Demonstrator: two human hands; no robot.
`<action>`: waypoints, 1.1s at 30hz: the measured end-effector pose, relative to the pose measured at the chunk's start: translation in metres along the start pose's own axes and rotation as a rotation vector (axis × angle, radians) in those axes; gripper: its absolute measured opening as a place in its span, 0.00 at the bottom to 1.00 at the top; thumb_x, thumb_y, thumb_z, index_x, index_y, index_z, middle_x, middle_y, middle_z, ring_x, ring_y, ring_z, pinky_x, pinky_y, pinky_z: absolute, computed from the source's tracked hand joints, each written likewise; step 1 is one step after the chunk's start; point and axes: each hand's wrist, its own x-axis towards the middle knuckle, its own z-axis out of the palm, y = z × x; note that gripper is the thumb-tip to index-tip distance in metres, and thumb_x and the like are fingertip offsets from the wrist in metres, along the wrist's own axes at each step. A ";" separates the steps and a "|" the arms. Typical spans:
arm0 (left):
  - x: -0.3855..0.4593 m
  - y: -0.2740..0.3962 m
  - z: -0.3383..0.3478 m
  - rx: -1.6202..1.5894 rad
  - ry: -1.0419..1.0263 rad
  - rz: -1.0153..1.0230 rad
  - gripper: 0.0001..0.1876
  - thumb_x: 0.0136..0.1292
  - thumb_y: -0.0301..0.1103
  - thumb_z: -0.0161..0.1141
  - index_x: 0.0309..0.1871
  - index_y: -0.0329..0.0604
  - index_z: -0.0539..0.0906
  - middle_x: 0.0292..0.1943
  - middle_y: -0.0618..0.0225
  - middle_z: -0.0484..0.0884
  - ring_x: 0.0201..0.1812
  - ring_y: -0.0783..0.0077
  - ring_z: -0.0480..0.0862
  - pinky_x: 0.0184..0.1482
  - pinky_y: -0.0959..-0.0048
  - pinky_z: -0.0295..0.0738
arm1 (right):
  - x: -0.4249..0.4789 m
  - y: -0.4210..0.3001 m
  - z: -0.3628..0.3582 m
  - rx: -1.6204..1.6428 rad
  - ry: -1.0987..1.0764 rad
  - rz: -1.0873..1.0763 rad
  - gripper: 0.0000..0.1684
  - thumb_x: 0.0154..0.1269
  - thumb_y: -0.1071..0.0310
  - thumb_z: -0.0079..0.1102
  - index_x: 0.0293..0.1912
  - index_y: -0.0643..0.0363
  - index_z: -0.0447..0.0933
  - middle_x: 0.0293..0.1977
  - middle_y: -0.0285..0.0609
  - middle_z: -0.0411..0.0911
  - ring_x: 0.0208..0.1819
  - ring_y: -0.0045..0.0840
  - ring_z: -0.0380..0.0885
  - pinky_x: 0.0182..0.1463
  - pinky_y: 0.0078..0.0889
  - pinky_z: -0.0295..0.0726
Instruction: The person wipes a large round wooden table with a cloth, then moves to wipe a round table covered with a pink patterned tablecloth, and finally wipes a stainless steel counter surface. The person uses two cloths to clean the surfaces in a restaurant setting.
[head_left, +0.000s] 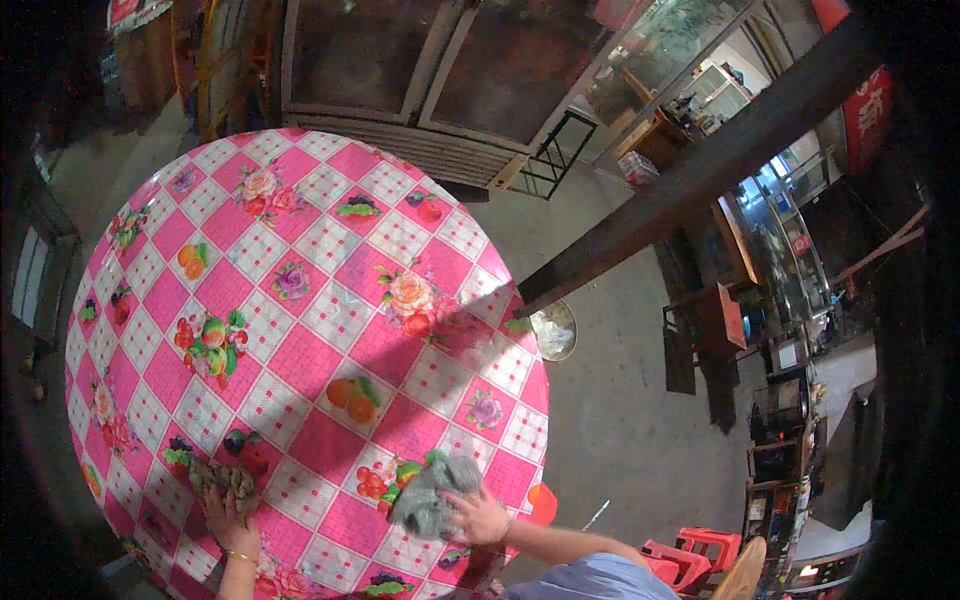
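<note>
A round table covered with a pink and white checked cloth (311, 360), printed with fruit and flowers, fills the left and middle of the view. Near its lower left edge my left hand (227, 517) presses on a crumpled brownish rag (225, 480); a thin gold-coloured bracelet circles the wrist. At the lower right of the tabletop my right hand (476, 516) lies on the side of a larger grey-green rag (435, 495), bunched on the cloth. The undersides of both hands are hidden.
A dark post (660, 180) rises beside the table's right edge. By its foot stands a round bin (556, 330) with pale plastic inside. Red plastic stools (694, 555) are at the lower right. Glazed doors (420, 67) stand beyond the table, and a green metal frame (559, 154) beside them.
</note>
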 end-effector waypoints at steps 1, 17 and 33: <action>-0.001 0.003 -0.004 0.008 0.008 -0.020 0.25 0.51 0.36 0.57 0.53 0.36 0.71 0.63 0.44 0.60 0.65 0.40 0.58 0.64 0.45 0.53 | 0.016 0.031 -0.001 -0.027 0.145 -0.072 0.24 0.51 0.42 0.55 0.44 0.43 0.77 0.63 0.44 0.59 0.64 0.45 0.55 0.65 0.65 0.45; -0.019 0.048 0.020 0.035 0.108 -0.287 0.25 0.59 0.33 0.54 0.60 0.37 0.67 0.64 0.51 0.60 0.66 0.51 0.57 0.67 0.58 0.52 | -0.063 -0.082 0.047 0.107 0.207 0.097 0.30 0.53 0.48 0.54 0.55 0.50 0.70 0.64 0.47 0.56 0.68 0.42 0.48 0.69 0.53 0.46; -0.211 0.343 0.049 0.201 0.010 -0.331 0.27 0.63 0.43 0.50 0.63 0.40 0.64 0.64 0.54 0.61 0.65 0.53 0.58 0.66 0.57 0.49 | -0.457 0.172 0.125 0.630 0.186 0.957 0.17 0.50 0.53 0.57 0.42 0.42 0.80 0.37 0.40 0.80 0.38 0.37 0.79 0.42 0.41 0.77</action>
